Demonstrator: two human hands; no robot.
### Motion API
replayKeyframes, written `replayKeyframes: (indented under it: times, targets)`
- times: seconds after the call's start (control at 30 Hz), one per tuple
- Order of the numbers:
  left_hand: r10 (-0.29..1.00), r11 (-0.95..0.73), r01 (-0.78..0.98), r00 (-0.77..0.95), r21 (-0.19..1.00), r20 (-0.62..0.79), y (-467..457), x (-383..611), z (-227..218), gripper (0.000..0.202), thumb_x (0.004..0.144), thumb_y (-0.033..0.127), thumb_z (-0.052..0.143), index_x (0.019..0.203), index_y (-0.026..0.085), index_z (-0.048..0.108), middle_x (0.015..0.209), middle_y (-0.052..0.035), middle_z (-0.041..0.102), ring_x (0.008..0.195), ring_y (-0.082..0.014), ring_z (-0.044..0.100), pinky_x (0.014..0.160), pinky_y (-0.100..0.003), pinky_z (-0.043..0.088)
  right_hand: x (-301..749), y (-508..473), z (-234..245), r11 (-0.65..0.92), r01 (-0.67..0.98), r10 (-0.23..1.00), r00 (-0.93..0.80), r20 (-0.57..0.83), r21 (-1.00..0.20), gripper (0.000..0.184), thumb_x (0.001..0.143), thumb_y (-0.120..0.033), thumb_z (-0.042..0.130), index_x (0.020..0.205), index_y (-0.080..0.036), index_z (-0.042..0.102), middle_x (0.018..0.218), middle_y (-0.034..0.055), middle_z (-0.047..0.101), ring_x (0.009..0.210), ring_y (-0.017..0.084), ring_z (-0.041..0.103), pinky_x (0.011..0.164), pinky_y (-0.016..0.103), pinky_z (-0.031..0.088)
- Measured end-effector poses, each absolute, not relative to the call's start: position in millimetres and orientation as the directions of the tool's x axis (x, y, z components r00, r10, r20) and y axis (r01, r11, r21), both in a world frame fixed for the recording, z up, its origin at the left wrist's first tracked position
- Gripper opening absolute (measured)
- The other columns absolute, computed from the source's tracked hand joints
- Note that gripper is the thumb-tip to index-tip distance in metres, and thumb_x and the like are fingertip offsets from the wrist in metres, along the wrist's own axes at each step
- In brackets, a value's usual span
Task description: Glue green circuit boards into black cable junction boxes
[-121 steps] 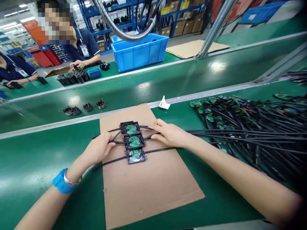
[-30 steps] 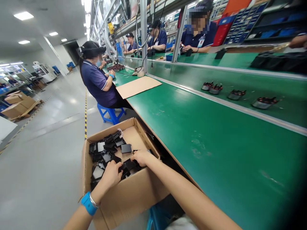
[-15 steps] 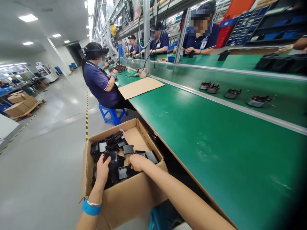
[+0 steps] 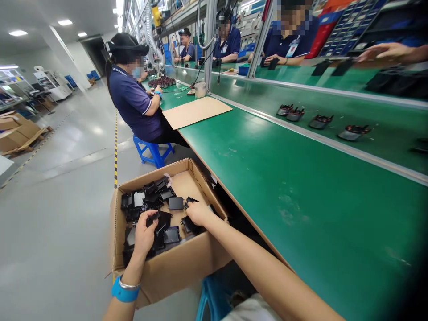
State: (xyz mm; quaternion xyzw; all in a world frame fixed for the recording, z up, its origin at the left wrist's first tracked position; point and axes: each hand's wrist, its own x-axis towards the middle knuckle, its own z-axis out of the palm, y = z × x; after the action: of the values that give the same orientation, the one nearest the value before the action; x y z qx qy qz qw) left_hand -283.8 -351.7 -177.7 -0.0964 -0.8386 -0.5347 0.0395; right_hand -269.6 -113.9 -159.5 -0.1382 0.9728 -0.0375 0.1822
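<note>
Both hands are inside an open cardboard box (image 4: 177, 269) that holds many black plastic parts (image 4: 175, 203). My left hand (image 4: 146, 232), with a blue band on its wrist, is closed on a black plastic part (image 4: 153, 217) between thumb and fingers. My right hand (image 4: 199, 213) reaches to the box's right side and pinches another black plastic piece (image 4: 190, 201), partly hidden by the fingers. Just below that hand lies one more black part (image 4: 190, 224). Bare cardboard shows on the box floor at the right.
A green workbench (image 4: 254, 178) runs along my right, with a flat cardboard sheet (image 4: 197, 111) on it. Several dark round components (image 4: 321, 121) sit beyond a metal rail. A co-worker (image 4: 133, 98) sits ahead on a blue stool (image 4: 152, 149); other people work across the bench.
My right hand has moved from the box's near side to a part farther back. The part in my left hand has turned from flat to edge-on. The view has shifted slightly.
</note>
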Motion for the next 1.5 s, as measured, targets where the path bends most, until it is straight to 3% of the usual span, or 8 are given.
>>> replayKeyframes:
  times: [0.33, 0.5, 0.8, 1.0, 1.23, 1.5]
  targets:
    - [0.085, 0.43, 0.212, -0.977, 0.878, 0.195, -352, -285, -176, 0.026, 0.076, 0.034, 0.06, 0.098, 0.02, 0.064, 0.104, -0.0072, 0.063, 0.103, -0.0262, 0.057, 0.098, -0.041, 0.039, -288, -101, -166, 0.945, -0.19, -0.273, -0.907, -0.32, -0.268, 0.031, 0.092, -0.033, 0.056, 0.118, -0.015, 0.056, 0.118, 0.0092, 0.058, 0.1, 0.021, 0.06, 0.084, 0.041, 0.052]
    - [0.053, 0.435, 0.196, -0.98, 0.879, 0.192, -353, -285, -175, 0.026, 0.077, 0.034, 0.06, 0.099, 0.02, 0.064, 0.105, -0.0071, 0.064, 0.104, -0.0262, 0.057, 0.099, -0.041, 0.038, -288, -100, -158, 0.908, -0.253, -0.374, -0.847, -0.377, -0.333, 0.03, 0.092, -0.033, 0.056, 0.118, -0.016, 0.057, 0.119, 0.0087, 0.058, 0.1, 0.02, 0.06, 0.084, 0.04, 0.052]
    - [0.037, 0.425, 0.184, -0.982, 0.886, 0.186, -353, -285, -175, 0.027, 0.076, 0.033, 0.06, 0.099, 0.02, 0.064, 0.105, -0.0071, 0.064, 0.104, -0.026, 0.057, 0.098, -0.041, 0.039, -278, -120, -155, 0.951, -0.219, -0.299, -0.836, -0.46, -0.22, 0.032, 0.092, -0.033, 0.057, 0.117, -0.014, 0.057, 0.118, 0.0106, 0.058, 0.101, 0.021, 0.06, 0.086, 0.041, 0.051]
    - [0.032, 0.414, 0.18, -0.982, 0.892, 0.184, -354, -285, -176, 0.028, 0.076, 0.034, 0.06, 0.099, 0.018, 0.064, 0.104, -0.0076, 0.064, 0.103, -0.026, 0.057, 0.098, -0.041, 0.039, -287, -108, -164, 0.959, -0.16, -0.24, -0.897, -0.37, -0.233, 0.031, 0.092, -0.033, 0.057, 0.117, -0.014, 0.057, 0.117, 0.0101, 0.059, 0.099, 0.02, 0.06, 0.084, 0.039, 0.052]
    - [0.013, 0.397, 0.169, -0.984, 0.902, 0.178, -353, -285, -176, 0.028, 0.074, 0.035, 0.062, 0.097, 0.019, 0.065, 0.104, -0.0069, 0.064, 0.103, -0.0263, 0.058, 0.099, -0.042, 0.039, -291, -104, -170, 0.974, -0.108, -0.144, -0.974, -0.174, -0.197, 0.031, 0.093, -0.033, 0.055, 0.118, -0.016, 0.057, 0.121, 0.0096, 0.057, 0.103, 0.021, 0.058, 0.086, 0.041, 0.051]
    - [0.004, 0.394, 0.161, -0.985, 0.905, 0.174, -354, -285, -176, 0.029, 0.072, 0.036, 0.063, 0.096, 0.019, 0.066, 0.102, -0.0064, 0.065, 0.103, -0.0266, 0.059, 0.1, -0.042, 0.039, -282, -105, -165, 0.934, -0.302, -0.325, -0.941, -0.099, -0.192, 0.029, 0.091, -0.034, 0.056, 0.115, -0.016, 0.058, 0.125, 0.009, 0.053, 0.112, 0.024, 0.052, 0.093, 0.047, 0.044]
